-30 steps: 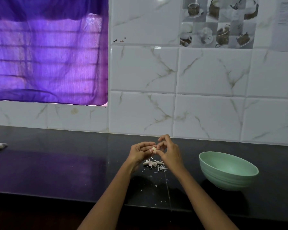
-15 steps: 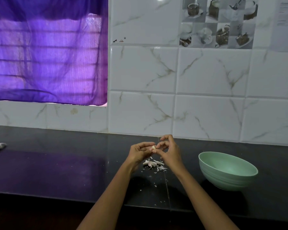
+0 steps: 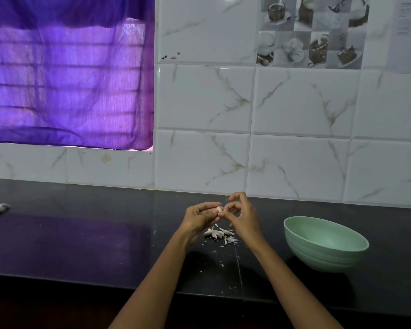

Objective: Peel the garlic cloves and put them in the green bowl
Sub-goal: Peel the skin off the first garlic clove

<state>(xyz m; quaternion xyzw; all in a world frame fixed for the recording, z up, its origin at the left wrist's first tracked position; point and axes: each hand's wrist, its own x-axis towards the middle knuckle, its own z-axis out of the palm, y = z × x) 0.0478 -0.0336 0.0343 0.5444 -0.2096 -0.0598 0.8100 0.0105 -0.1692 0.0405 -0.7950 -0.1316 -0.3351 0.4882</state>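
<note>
Peeling underway: left hand [image 3: 201, 218] and right hand [image 3: 241, 216] both pinch garlic clove [image 3: 219, 210]; skins [image 3: 221, 235] below on surface [image 3: 81, 233]; green bowl [image 3: 324, 243] right, apparently empty.

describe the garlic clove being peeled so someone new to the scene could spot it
Start at the black counter below the tiled wall and follow both forearms to where the hands meet. The garlic clove is the small pale nub pinched between left hand and right hand, held above the loose peels.

the printed sheet [image 3: 409, 32] on the wall tiles is too blurred to read.
</note>
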